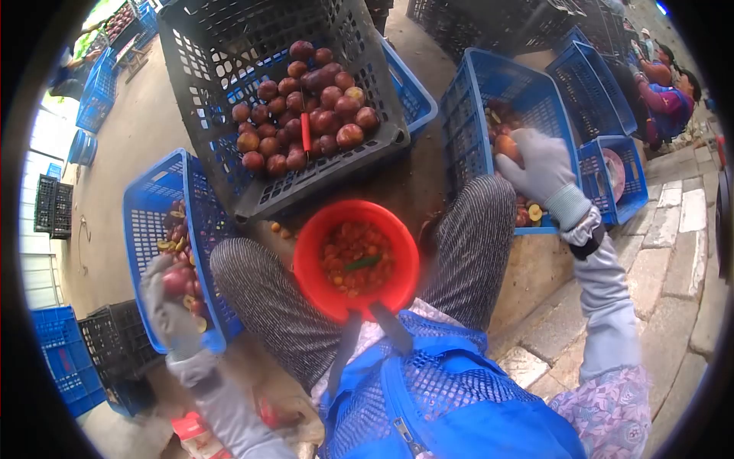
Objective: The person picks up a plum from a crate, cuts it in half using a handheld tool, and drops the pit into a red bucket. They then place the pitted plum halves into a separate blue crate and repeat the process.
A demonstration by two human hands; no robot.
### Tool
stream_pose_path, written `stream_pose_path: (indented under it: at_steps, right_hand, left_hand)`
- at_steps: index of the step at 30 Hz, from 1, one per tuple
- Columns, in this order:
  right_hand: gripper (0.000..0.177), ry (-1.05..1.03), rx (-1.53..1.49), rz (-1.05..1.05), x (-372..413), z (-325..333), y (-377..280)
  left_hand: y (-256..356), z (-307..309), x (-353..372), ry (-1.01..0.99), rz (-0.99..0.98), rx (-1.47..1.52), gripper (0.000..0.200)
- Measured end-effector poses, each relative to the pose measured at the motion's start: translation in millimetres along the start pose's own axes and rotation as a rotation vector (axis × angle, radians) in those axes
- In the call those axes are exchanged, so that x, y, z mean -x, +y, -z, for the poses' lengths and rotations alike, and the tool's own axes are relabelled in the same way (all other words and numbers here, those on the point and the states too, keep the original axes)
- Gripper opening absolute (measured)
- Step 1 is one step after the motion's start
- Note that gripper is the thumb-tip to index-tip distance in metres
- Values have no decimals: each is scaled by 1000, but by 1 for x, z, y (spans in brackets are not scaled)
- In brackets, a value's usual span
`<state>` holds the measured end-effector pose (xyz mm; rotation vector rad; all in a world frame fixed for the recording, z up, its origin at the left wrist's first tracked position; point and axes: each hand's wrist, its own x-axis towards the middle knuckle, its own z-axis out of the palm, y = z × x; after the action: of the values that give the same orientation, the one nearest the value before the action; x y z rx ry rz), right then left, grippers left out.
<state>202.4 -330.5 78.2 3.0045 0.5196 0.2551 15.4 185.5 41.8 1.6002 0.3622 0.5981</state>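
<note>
My left hand, in a grey glove, is over the blue crate on the left. Its fingers look stretched out, though blurred, beside a reddish plum; cut plums lie around it. In my right hand, also gloved, is a reddish-orange plum, above another blue crate of plums. Between my knees stands a red bucket with small reddish-orange pieces and something green inside. A tilted black crate in front contains whole plums, and a red-handled tool rests on them.
More blue crates stand at the right, one with a pink round item in it. Black crates are stacked at the lower left. People sit at the far right. Paving bricks lie on my right.
</note>
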Motion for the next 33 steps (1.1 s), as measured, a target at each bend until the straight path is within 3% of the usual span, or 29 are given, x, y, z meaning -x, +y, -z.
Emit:
stream_pose_path:
  at_steps: [1,2,3,5,7,9,11,16,19,22,25,27,28,30,31,33]
  right_hand:
    - [34,34,184,68,-7,-4,14]
    - [34,176,68,187,-20,-6,11]
    - [34,323,-48,305,-38,-5,1]
    - [31,199,-309,380,-80,-5,-45]
    - [24,68,-362,489,-128,-21,-106]
    - [26,-197,-287,457,-174,-42,-166]
    - [30,-314,-226,505,-214,-76,-214]
    - [35,-312,-132,366,-260,-196,-271]
    - [33,-372,-218,177,-267,-205,-279]
    - [26,-356,-415,180,-274,-197,-264]
    - [21,-104,-833,124,-276,-181,-259]
    - [13,17,-1033,195,-279,-144,-239]
    - [13,-191,-1299,173,-275,-105,-221]
    - [23,-539,-1735,91,-269,-50,-183]
    - [29,-507,-1766,85,-258,-25,-163]
    - [53,-398,-1849,190,-241,-1,-113]
  left_hand:
    - [4,33,-13,102,-14,-207,34]
    - [-7,68,-31,353,-72,-590,36]
    - [6,65,-36,419,-148,-1014,35]
    - [-2,43,-50,146,-72,-456,33]
    - [14,-45,-62,-88,131,-192,33]
    - [14,-112,-70,-202,91,-276,31]
    - [18,-162,-85,-340,109,-264,32]
    - [4,-202,-115,-423,252,-94,31]
    - [-15,-204,-121,-454,379,-86,31]
    - [-40,-209,-127,-451,496,-15,27]
    - [-65,-209,-140,-513,544,-85,25]
    - [-76,-220,-145,-545,502,-132,25]
    - [-79,-229,-147,-565,494,-115,26]
    - [-122,-250,-158,-627,507,-108,35]
    - [-144,-262,-165,-665,425,-251,50]
    - [-155,-285,-168,-749,331,-522,62]
